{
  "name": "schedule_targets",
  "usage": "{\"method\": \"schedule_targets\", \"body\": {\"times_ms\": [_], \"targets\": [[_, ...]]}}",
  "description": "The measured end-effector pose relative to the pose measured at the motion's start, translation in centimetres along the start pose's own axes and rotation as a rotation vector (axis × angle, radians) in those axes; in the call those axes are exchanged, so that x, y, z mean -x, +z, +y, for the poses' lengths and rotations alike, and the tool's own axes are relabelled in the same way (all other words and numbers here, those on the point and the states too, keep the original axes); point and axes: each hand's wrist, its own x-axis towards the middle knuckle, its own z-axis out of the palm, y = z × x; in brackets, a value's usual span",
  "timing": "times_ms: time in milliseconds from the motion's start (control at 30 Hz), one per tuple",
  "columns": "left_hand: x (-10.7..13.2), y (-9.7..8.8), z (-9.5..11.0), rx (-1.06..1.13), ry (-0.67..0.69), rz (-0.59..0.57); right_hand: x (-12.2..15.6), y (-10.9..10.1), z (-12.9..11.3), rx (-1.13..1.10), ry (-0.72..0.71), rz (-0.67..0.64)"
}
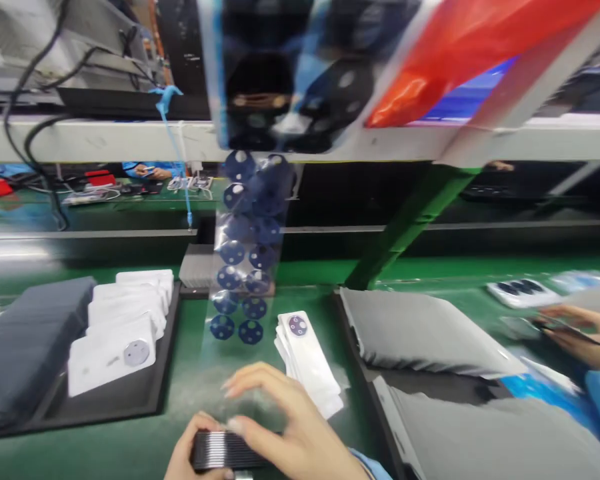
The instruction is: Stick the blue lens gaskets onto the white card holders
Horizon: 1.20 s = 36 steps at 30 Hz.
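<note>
1. Left tray (149, 392), black: a dark bundle (35, 347) beside overlapping white panels (113, 357), the foremost bearing a round grey patch.
2. Right tray (425, 385), dark: two grey bundles.
3. Ribbed block (240, 452), bottom centre — black, finely lined, partly glinting; its left end clasped by the left hand (186, 455).
4. Right hand (303, 427): thumb and fingers parted above the block; thumb contact uncertain.

2 own hands (186, 453) (300, 433), 2 lt-gry pkgs (420, 327) (495, 433).
</note>
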Motion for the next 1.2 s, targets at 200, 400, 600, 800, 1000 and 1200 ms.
{"method": "schedule_targets", "body": {"times_ms": [200, 400, 600, 800, 1000, 1200], "targets": [[0.5, 0.4, 0.5, 0.068, 0.056, -0.076, -1.6, 4.9, 4.5, 0.391, 0.28, -0.401], [0.7, 0.4, 0.2, 0.124, 0.036, -0.123, -1.6, 5.9, 5.2, 0.572, 0.28, -0.482], [1.2, 0.3, -1.1, 0.09, 0.011, -0.122, -2.0, 5.9, 4.7, 0.634, 0.306, -0.524], [1.2, 0.2, -2.1, 0.014, 0.048, -0.143, -2.7, 7.1, 3.6, 0.854, 0.166, -0.686], [1.6, 0.2, -3.1, -0.091, 0.229, -0.117, -2.8, 7.8, 3.4, 0.978, 0.18, -0.781], [2.1, 0.1, -3.4, -0.171, 0.325, -0.113, -3.2, 7.5, 3.3, 0.97, 0.245, -0.73]]}}
